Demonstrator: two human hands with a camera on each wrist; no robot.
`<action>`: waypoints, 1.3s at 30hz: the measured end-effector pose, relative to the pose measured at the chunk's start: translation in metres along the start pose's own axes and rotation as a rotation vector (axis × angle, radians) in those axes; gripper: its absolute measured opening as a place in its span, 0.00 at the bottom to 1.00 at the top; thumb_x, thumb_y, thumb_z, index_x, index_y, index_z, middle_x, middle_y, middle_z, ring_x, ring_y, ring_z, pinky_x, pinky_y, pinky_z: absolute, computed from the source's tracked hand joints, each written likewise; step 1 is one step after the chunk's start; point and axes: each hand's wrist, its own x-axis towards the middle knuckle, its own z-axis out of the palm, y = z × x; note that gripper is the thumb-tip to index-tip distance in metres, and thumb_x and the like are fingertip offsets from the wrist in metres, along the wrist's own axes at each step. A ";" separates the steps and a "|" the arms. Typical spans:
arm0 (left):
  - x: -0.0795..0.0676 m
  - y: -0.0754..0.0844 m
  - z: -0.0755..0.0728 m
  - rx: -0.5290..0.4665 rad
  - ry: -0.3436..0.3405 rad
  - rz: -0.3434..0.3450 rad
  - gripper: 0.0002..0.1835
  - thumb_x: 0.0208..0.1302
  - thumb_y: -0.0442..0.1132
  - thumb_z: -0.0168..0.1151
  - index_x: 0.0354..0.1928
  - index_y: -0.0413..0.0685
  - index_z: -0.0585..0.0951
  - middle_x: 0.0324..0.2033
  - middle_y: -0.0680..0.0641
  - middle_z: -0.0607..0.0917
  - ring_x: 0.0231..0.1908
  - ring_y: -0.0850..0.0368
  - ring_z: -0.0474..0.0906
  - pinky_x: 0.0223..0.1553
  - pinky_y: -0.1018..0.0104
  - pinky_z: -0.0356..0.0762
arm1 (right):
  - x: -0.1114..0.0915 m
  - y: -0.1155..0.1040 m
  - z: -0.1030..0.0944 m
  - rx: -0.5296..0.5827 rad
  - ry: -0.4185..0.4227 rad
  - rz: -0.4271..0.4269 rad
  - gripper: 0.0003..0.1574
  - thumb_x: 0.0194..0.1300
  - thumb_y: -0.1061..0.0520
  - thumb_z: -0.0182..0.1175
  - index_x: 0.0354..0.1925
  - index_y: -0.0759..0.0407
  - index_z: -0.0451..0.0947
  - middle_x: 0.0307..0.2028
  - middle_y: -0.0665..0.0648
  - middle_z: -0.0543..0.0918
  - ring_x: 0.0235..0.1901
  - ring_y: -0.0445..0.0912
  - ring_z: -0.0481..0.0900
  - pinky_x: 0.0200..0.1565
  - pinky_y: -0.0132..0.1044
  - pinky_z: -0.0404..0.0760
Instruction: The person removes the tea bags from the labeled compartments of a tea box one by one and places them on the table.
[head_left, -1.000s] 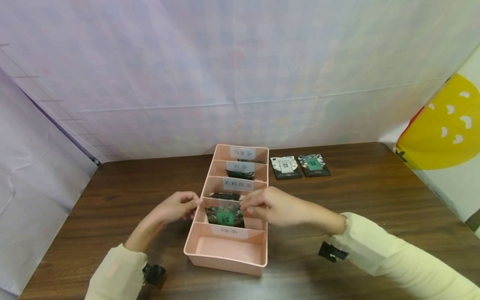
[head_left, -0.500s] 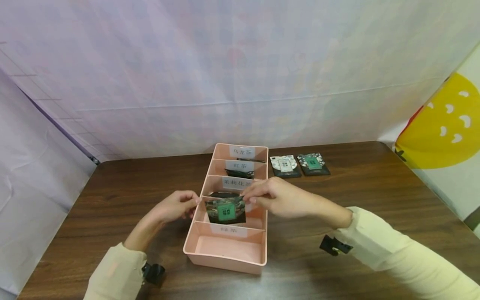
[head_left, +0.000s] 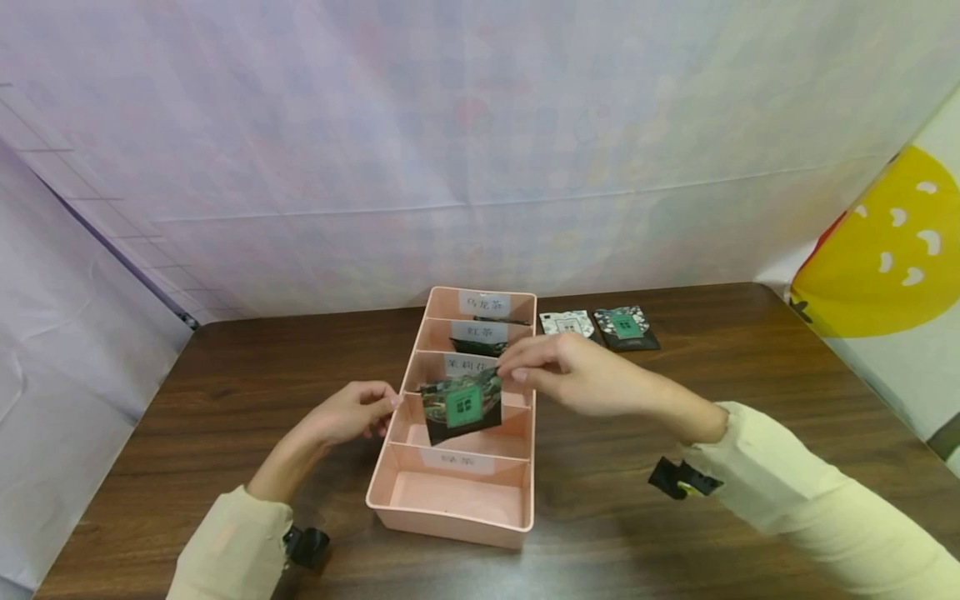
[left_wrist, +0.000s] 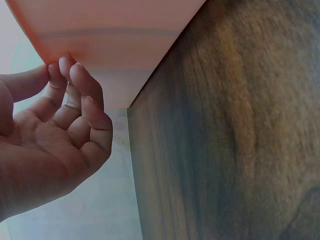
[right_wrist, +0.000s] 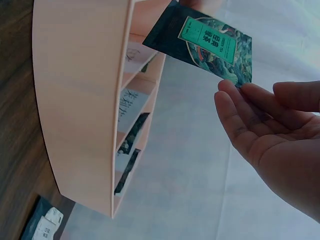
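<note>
My right hand (head_left: pixel 581 371) pinches a dark tea sachet (head_left: pixel 463 406) with a green label by its upper corner. The sachet hangs tilted over the pink divided box (head_left: pixel 450 527); in the right wrist view the green label (right_wrist: pixel 210 42) shows above the box rim. At the box's left side my left hand (head_left: pixel 348 417) pinches the rim between thumb and forefinger, its other fingers curled beneath, as the left wrist view shows. Dark sachets stand in the rear compartments, one of them (head_left: pixel 480 347) behind a paper label. The front compartment's floor is bare.
Right of the box's far end, two more sachets lie flat on the wooden table (head_left: pixel 637 467): a white-topped one (head_left: pixel 566 322), partly behind my right hand, and a green-labelled one (head_left: pixel 627 327). A pale cloth (head_left: pixel 465 167) hangs along the table's back edge.
My right hand has risen, moving back and slightly right, and drawn the green-labelled sachet up out of the compartment second from the front. The sachet now tilts. My left hand stays at the rim.
</note>
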 end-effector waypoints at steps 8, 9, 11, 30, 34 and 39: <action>0.000 0.000 0.000 -0.009 0.001 -0.007 0.09 0.66 0.33 0.49 0.31 0.32 0.72 0.19 0.49 0.73 0.21 0.59 0.70 0.23 0.67 0.64 | -0.006 0.003 -0.018 -0.020 0.060 0.025 0.13 0.64 0.67 0.51 0.45 0.65 0.79 0.49 0.60 0.78 0.53 0.51 0.73 0.49 0.45 0.72; 0.000 0.000 0.001 -0.007 0.002 -0.006 0.09 0.66 0.33 0.49 0.31 0.32 0.72 0.19 0.49 0.73 0.21 0.59 0.70 0.23 0.67 0.64 | -0.006 0.004 -0.021 -0.021 0.068 0.030 0.13 0.64 0.67 0.51 0.45 0.65 0.79 0.49 0.60 0.78 0.50 0.50 0.75 0.47 0.43 0.74; 0.000 0.000 0.001 -0.004 0.002 -0.003 0.09 0.66 0.33 0.49 0.31 0.32 0.72 0.19 0.50 0.73 0.21 0.59 0.70 0.23 0.67 0.64 | -0.008 0.006 -0.026 -0.027 0.087 0.045 0.13 0.64 0.67 0.52 0.45 0.65 0.79 0.49 0.60 0.78 0.45 0.47 0.78 0.42 0.40 0.76; -0.001 -0.001 0.001 0.009 0.005 0.003 0.09 0.66 0.33 0.49 0.30 0.33 0.72 0.18 0.50 0.73 0.21 0.59 0.70 0.23 0.67 0.65 | -0.041 0.039 -0.063 -0.085 0.166 0.233 0.13 0.67 0.63 0.50 0.44 0.65 0.79 0.42 0.58 0.81 0.38 0.44 0.79 0.35 0.33 0.76; -0.002 -0.001 0.001 0.016 0.007 0.007 0.09 0.65 0.33 0.49 0.30 0.33 0.72 0.18 0.50 0.73 0.21 0.59 0.71 0.23 0.66 0.65 | -0.049 0.047 -0.067 -0.107 0.169 0.288 0.14 0.68 0.61 0.50 0.45 0.64 0.79 0.40 0.58 0.82 0.32 0.41 0.79 0.31 0.34 0.75; -0.002 -0.002 0.001 0.018 0.010 0.001 0.09 0.65 0.33 0.49 0.30 0.34 0.73 0.18 0.50 0.73 0.21 0.59 0.71 0.23 0.66 0.65 | -0.060 0.060 -0.070 -0.096 0.167 0.372 0.15 0.68 0.59 0.48 0.46 0.64 0.79 0.38 0.59 0.83 0.28 0.47 0.76 0.25 0.36 0.72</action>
